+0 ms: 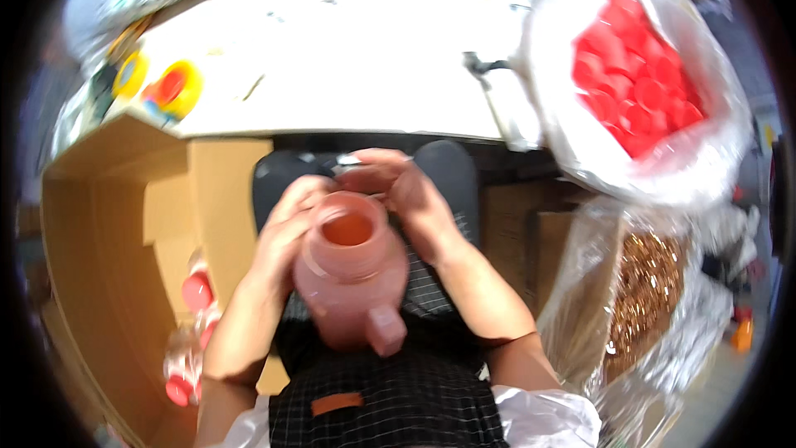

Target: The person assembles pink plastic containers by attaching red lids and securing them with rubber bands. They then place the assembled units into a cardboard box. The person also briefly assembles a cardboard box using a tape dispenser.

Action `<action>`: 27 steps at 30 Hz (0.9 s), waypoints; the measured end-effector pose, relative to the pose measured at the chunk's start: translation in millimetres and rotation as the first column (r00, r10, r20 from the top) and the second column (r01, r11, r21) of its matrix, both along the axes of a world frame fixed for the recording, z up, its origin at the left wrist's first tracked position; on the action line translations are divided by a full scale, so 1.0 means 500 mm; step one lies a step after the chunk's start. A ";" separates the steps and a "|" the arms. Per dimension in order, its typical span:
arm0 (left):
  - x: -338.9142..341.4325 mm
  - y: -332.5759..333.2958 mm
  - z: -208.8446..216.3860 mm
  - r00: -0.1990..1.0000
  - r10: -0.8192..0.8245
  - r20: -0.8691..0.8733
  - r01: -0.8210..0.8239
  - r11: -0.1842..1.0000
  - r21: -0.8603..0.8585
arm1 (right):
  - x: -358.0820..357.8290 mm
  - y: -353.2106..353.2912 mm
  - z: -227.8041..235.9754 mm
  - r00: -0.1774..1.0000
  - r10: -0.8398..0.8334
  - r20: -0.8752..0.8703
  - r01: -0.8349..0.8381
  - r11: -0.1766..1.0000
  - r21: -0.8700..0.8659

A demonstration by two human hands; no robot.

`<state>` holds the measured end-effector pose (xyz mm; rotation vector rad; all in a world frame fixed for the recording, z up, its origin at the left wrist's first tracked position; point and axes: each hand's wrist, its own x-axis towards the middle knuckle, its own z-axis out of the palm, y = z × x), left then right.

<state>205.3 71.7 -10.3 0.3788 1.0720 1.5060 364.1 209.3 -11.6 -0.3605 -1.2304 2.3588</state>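
A translucent pink plastic jug (352, 278) rests against my lap, tilted, its round open mouth facing up. From its near side juts a stubby pink knob. My left hand (290, 220) is closed against the jug's left side and neck. Just beyond the mouth, my right hand (414, 199) curls its fingers round a pinkish part that motion blur hides; I cannot tell if it belongs to the jug.
White worktable (348, 75) ahead, with yellow tape rolls (178, 90) on its left. At right, a clear bag of red caps (634, 75) stands above a plastic-lined box of copper-coloured pieces (647, 290). An open carton (116, 191) at left holds clear red-capped bottles (182, 361).
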 end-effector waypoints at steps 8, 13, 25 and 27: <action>0.070 -0.068 -0.071 0.754 0.487 -0.441 -0.585 0.803 -0.114 | 0.104 -0.012 0.160 0.800 -0.542 -0.258 0.522 0.416 0.744; 0.109 -0.097 -0.082 0.972 0.230 0.055 -0.209 0.945 -0.251 | 0.135 -0.114 0.092 0.827 -0.302 -0.474 0.532 0.149 0.834; 0.076 -0.051 -0.142 0.911 0.318 0.262 -0.268 0.940 -0.210 | 0.489 0.644 -0.045 -0.271 -0.882 0.386 -0.363 0.464 0.808; 0.075 -0.049 -0.123 0.901 0.382 0.206 -0.346 0.918 -0.192 | 0.390 0.583 -0.032 -0.077 -0.989 -0.126 0.035 -0.129 0.991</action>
